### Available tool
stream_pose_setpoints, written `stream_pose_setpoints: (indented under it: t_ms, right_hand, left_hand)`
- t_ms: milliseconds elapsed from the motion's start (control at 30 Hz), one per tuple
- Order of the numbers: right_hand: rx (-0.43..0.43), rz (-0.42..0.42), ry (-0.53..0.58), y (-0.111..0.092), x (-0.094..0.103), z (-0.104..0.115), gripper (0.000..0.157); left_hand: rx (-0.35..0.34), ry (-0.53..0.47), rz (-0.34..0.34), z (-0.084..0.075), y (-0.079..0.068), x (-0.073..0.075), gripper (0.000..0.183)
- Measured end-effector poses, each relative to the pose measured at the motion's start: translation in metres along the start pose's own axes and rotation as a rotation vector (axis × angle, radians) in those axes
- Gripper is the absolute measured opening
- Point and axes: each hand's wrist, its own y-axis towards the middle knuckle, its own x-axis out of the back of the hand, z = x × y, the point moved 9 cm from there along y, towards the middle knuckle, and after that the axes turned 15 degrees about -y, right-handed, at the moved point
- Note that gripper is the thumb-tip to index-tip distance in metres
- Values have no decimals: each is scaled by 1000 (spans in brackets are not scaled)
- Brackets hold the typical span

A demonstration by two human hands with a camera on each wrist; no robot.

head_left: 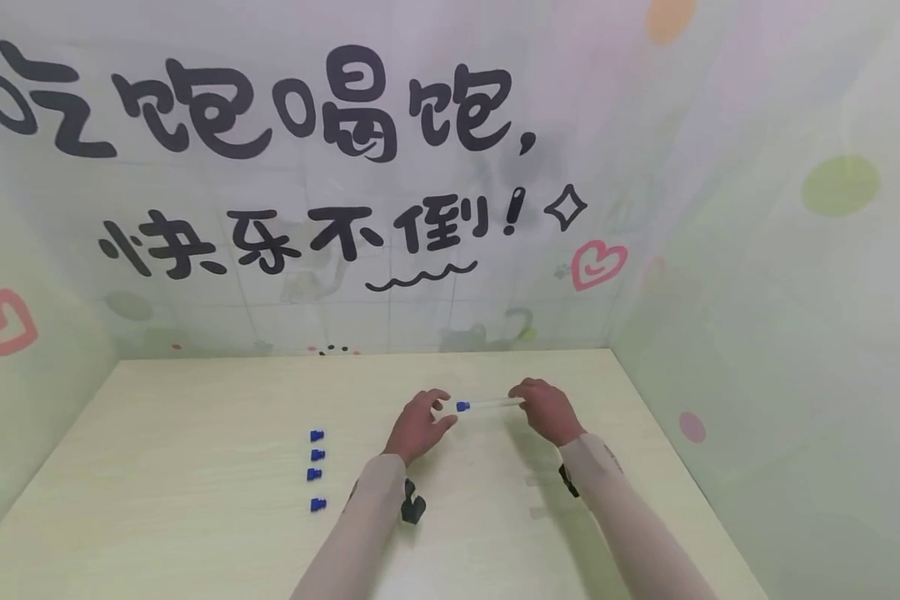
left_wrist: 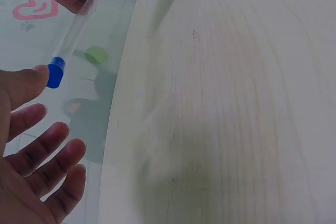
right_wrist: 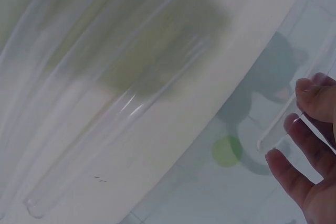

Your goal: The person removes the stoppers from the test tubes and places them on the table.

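My right hand (head_left: 549, 410) pinches a clear test tube (head_left: 492, 403) near its rounded end and holds it roughly level above the far part of the table. A blue cap (left_wrist: 55, 72) sits on the tube's left end. Beside that cap is my left hand (head_left: 420, 425), with fingers spread and loosely bent and nothing in its grasp. In the left wrist view its thumb tip (left_wrist: 39, 72) overlaps the cap's edge, while the head view shows a small gap.
Several loose blue caps (head_left: 317, 456) lie in a column on the table (head_left: 195, 417), left of my left arm. More clear test tubes (right_wrist: 126, 111) lie side by side on the table below my right hand. Printed walls (head_left: 390, 317) bound the table at the back and right.
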Motion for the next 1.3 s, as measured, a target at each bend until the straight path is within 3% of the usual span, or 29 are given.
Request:
stream_pose_setpoints:
  t_ms: [433, 867, 1300]
  right_hand:
    - [52, -58, -16, 7, 20, 33, 24]
    - [53, -71, -46, 6, 24, 42, 25]
    - [-22, -27, 17, -1, 21, 41, 26]
  left_hand:
    - [-38, -30, -57, -1, -5, 16, 25]
    - [-106, -89, -99, -9, -10, 29, 22]
    - [-80, -216, -136, -8, -10, 29, 19]
